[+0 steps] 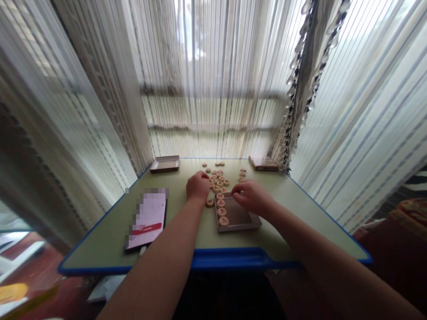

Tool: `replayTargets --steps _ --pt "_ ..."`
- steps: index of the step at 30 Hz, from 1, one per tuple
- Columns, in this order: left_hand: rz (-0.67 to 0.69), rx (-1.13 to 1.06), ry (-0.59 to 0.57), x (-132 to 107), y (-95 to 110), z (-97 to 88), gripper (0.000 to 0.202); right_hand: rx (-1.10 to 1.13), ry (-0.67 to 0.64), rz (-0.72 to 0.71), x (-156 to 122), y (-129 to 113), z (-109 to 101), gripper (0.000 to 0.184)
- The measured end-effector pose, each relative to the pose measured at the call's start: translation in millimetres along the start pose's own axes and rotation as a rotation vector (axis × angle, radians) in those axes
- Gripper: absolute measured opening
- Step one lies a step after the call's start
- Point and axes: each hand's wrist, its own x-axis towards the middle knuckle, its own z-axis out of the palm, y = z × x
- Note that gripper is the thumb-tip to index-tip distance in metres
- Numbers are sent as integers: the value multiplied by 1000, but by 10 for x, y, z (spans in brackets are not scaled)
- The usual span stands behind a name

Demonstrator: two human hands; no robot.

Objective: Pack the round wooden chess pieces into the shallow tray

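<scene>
Lying near the front of the green counter [293,213], a shallow box tray [242,217] holds a row of xiangqi discs [222,212] along its left wall. At the tray's far edge rests the right hand [251,195], fingers curled. The left hand [198,186] curls over the loose discs [218,180] just beyond. I cannot tell whether either grip holds a disc. A box lid [164,164] lies farther back.

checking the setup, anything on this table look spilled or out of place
Nothing looks damaged. Round game pieces lie scattered on the table behind the brown tray, which holds a few in one column; one piece sits just outside its left wall.
</scene>
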Motion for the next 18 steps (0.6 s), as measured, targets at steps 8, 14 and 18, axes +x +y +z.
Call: replayTargets --steps 8,14,18 --pt "37 14 16 35 18 25 22 -129 -93 146 664 273 197 29" --pt "18 -87 29 89 -52 67 30 -74 -94 -16 860 402 485 32" --pt "-1 -108 13 106 -103 96 34 -98 -101 -113 852 375 497 32"
